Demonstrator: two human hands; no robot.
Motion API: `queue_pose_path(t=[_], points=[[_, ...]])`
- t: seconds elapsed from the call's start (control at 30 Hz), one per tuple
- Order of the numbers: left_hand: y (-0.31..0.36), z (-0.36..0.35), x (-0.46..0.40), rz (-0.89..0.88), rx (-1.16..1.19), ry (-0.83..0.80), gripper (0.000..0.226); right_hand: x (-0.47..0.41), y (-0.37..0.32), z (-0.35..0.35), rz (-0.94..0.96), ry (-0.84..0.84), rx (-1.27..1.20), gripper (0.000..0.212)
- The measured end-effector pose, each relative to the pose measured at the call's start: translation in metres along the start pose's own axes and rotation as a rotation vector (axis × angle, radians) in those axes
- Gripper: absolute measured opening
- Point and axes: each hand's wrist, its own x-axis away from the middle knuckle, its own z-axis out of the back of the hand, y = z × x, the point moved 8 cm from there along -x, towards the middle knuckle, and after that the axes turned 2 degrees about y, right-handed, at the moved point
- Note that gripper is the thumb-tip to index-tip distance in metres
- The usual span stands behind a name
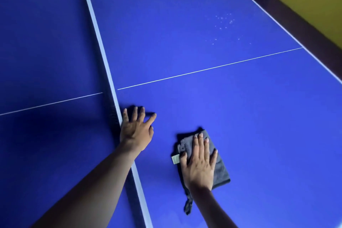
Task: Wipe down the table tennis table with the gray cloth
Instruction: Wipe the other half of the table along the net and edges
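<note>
1. Blue table tennis table [240, 116] filling most of the head view, seen from above and at a tilt, with white edge lines and a thin white centre line [209, 69] crossing the playing surface.
2. Net [100, 46] with a white top band, running from the upper left down toward the bottom centre and dividing the surface into a darker left half and a brighter right half.
3. Gray cloth [220, 168] lying folded flat on the right half, near the net but clear of it — a small pale label [175, 159] at its left edge and a loose dark corner trailing toward the bottom of the view.
4. Right hand [199, 163] laid palm-down on top of the cloth, fingers straight and only slightly spread, pressing it against the table; nothing curled or pinched.
5. Left hand [136, 129] resting just beside the net on the right half, fingers spread wide and straight, fingertips on the blue surface, holding nothing; forearm crossing over the net band.
6. Scatter of small pale specks [224, 24] on the far right part of the table, well apart from the cloth and both hands.
7. Dark floor beyond the far edge and a yellow wall [318, 5] at the upper right — a dark, indistinct object in the top right corner.
</note>
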Motion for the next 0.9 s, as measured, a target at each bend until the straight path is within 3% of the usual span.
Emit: queue_pose_path(t=[0.1, 0.37, 0.5, 0.7, 0.9], points=[[-0.009, -0.016, -0.006, 0.048, 0.098, 0.082, 0.055, -0.039, -0.025, -0.004, 0.013, 0.003, -0.022, 0.074], [-0.012, -0.028, -0.005, 0.031, 0.091, 0.329, 0.052, -0.203, -0.126, -0.022, 0.031, -0.037, -0.152, 0.078], [-0.013, -0.026, -0.004, 0.025, 0.086, 0.399, 0.049, -0.254, -0.144, -0.029, 0.063, -0.085, -0.155, 0.074], [-0.014, -0.030, -0.007, 0.029, 0.093, 0.291, 0.054, -0.205, -0.097, -0.022, 0.115, -0.025, -0.136, 0.075], [0.005, 0.003, -0.028, 0.096, 0.139, 0.073, 0.067, -0.079, 0.008, 0.001, 0.041, 0.048, -0.094, 0.071]])
